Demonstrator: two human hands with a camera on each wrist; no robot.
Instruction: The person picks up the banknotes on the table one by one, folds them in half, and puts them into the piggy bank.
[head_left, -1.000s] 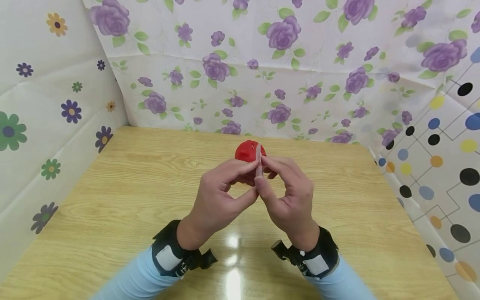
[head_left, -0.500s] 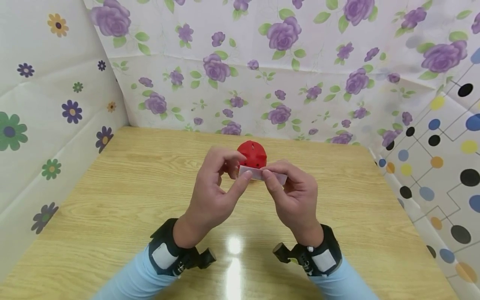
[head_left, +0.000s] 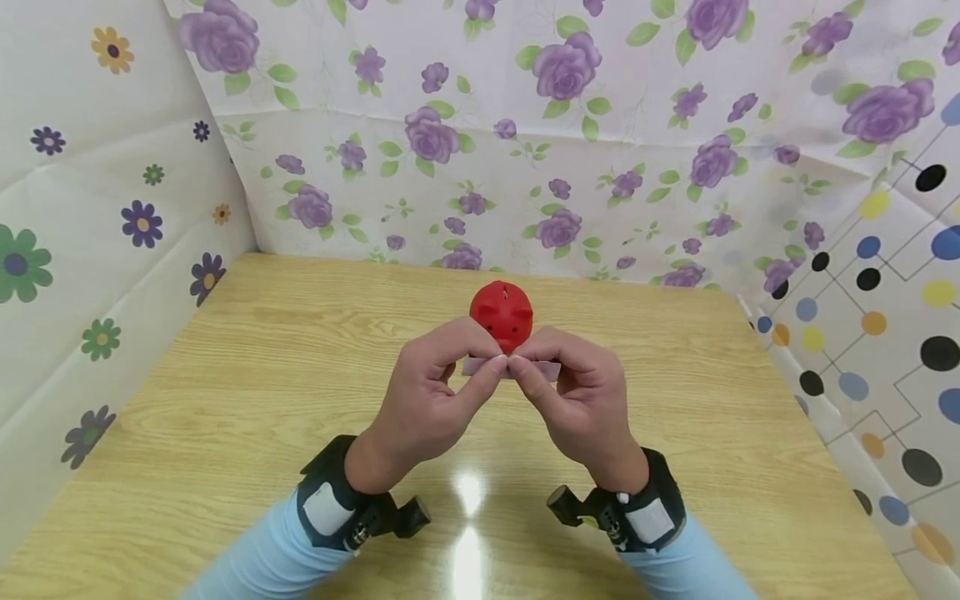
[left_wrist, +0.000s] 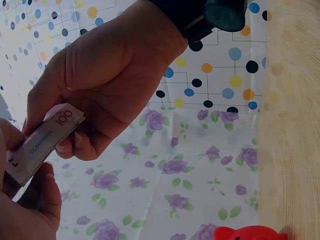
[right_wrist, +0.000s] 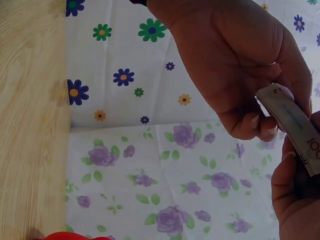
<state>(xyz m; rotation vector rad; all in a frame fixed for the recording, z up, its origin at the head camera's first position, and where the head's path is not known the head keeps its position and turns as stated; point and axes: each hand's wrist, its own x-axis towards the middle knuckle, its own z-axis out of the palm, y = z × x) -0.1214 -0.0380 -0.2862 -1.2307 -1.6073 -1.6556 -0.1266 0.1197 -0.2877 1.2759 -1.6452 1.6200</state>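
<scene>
Both hands meet over the middle of the table and hold one folded banknote (left_wrist: 42,137) between them. My left hand (head_left: 435,400) pinches it between thumb and fingers. From the other side my right hand (head_left: 588,400) pinches it, the two thumb tips side by side. The note is folded into a narrow strip and lies crosswise in the head view, its ends showing past the fingers. A printed "100" is readable in the left wrist view. Just beyond the hands stands a red piggy bank (head_left: 501,310) with ears, small dark eyes and a slot on top.
The wooden table (head_left: 300,358) carries a bright light reflection near its front. Purple-flowered cloth (head_left: 431,137) hangs behind it. A flower-patterned sheet (head_left: 97,208) lines the left side, and a dotted sheet (head_left: 892,333) the right.
The banknote has turned from end-on to crosswise. My left fingers came off it half a second ago and now pinch it again. Both hands have come slightly nearer, uncovering the piggy bank.
</scene>
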